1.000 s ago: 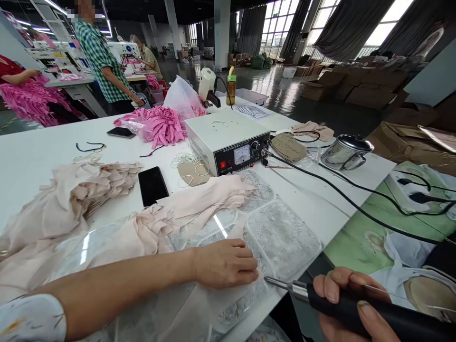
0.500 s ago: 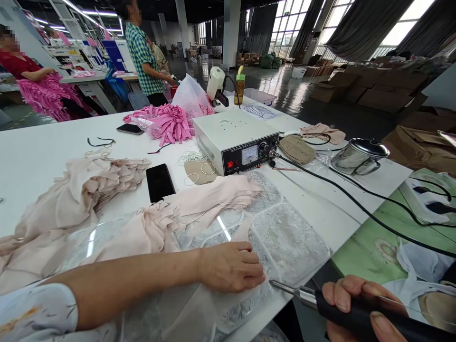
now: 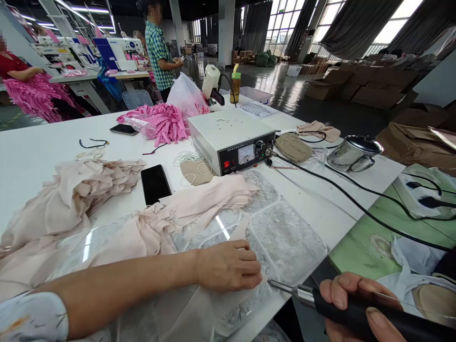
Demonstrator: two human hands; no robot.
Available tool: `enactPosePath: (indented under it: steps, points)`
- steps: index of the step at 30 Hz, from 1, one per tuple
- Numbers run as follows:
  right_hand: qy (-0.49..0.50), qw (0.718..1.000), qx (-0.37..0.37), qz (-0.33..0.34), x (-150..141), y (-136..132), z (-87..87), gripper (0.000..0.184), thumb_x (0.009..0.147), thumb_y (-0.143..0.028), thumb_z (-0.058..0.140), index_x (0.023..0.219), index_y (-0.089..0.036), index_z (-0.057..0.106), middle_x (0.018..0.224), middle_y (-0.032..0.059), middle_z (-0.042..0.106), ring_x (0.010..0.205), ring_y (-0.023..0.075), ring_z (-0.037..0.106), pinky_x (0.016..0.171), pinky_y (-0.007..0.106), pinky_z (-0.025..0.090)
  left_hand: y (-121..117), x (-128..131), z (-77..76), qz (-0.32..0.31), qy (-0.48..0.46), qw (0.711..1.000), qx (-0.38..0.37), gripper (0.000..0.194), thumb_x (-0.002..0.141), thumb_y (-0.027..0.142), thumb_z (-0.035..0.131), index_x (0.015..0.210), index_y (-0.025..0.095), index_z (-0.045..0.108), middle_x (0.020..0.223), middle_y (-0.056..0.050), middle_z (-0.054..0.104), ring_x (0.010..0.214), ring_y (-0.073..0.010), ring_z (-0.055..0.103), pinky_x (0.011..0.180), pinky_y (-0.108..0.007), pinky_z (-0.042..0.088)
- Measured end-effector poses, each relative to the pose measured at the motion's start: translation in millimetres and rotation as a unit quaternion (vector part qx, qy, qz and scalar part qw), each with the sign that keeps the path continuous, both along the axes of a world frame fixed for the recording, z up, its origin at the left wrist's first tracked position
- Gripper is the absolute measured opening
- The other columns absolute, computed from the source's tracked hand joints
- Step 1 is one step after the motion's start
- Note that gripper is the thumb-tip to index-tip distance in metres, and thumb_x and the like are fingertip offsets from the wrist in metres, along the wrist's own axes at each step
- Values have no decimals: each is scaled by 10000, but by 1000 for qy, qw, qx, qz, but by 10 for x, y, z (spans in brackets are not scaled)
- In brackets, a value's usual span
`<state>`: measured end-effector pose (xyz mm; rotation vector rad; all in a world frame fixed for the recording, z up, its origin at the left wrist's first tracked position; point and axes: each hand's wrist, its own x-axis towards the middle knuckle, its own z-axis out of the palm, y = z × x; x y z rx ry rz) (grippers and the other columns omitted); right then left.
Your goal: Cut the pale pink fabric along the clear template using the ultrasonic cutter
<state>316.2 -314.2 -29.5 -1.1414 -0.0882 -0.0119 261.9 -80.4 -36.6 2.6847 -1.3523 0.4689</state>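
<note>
My left hand point(image 3: 230, 266) rests on the clear plastic mat point(image 3: 288, 232), its fingers curled down onto a thin beige fabric piece point(image 3: 239, 229). Part of that piece is hidden under the hand. At lower right, my right hand point(image 3: 356, 304) is wrapped round a handheld tool with a black handle and a tapered metal tip point(image 3: 285, 286). The tip points at the fabric edge just beside my left fingertips; whether it touches cannot be made out. Beyond the left hand lies a stack of beige fabric pieces point(image 3: 210, 194), and a larger pile point(image 3: 89, 185) is at left.
A control box point(image 3: 231, 137) with a dial and red switch stands behind the mat. Its black cable point(image 3: 331, 183) crosses the right side. A phone point(image 3: 156, 184), pink strips point(image 3: 166, 121) and a metal pot point(image 3: 354, 154) are also on the table. Co-workers are at the back left.
The view has shifted slightly, so most things sit a little further left. Both hands and the tool tip keep nearly the same positions. The person in the checked shirt has turned or moved slightly.
</note>
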Motion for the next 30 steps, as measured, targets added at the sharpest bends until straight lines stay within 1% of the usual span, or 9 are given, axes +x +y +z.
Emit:
enactPosePath:
  steps: [5,8,12,15,20,25,27,30]
  points:
    - [10,1000,21,2,-10,9,-1,179,697,-331,694,789,-236,573,683,-25,478,525,114,458,472,290,457,-3,6,16,-6,-1,1000,-6,110,955,117,531,933,109,638,823,-47,590,750,-146,512,798,-313,416]
    - [-4,999,38,0,-4,26,-18,163,703,-295,683,810,-237,575,690,-30,482,522,111,475,477,285,467,-3,12,32,-6,-5,1000,-3,122,965,119,519,935,108,637,856,-55,602,745,-140,513,791,-307,414]
    - [-33,999,33,2,9,45,-18,155,715,-316,673,805,-216,597,663,-23,508,509,103,477,467,269,465,0,15,25,-10,9,1000,4,79,956,122,540,938,133,616,878,-56,612,796,-148,535,801,-304,411]
    - [-29,999,38,8,-2,40,8,149,713,-308,671,799,-210,599,654,-24,504,503,101,467,458,264,454,1,13,14,-10,23,1000,10,65,947,122,548,949,138,611,873,-53,615,802,-151,537,797,-304,416]
    - [-25,999,41,-6,-30,23,31,141,716,-309,644,807,-215,594,678,-15,492,523,111,451,457,276,448,1,16,20,-10,30,999,14,109,950,111,521,944,122,629,883,-56,618,797,-152,527,801,-307,415]
    - [-35,998,44,15,-20,54,14,154,716,-302,661,816,-209,589,694,-19,495,532,107,463,475,275,456,-2,15,29,-9,19,1000,12,137,969,117,502,927,126,632,871,-59,612,791,-150,527,785,-299,404]
    - [-46,998,37,14,-17,71,13,149,727,-306,659,814,-207,590,683,-21,499,529,105,462,474,270,461,-3,12,16,-9,13,1000,11,125,966,116,514,928,127,633,874,-59,607,797,-149,527,799,-294,394]
    - [-48,998,27,12,-18,79,17,121,751,-302,644,810,-209,595,674,-19,502,529,106,461,471,269,465,-9,10,-8,-7,13,1000,12,161,974,105,491,921,129,641,876,-55,611,805,-146,522,805,-288,387]
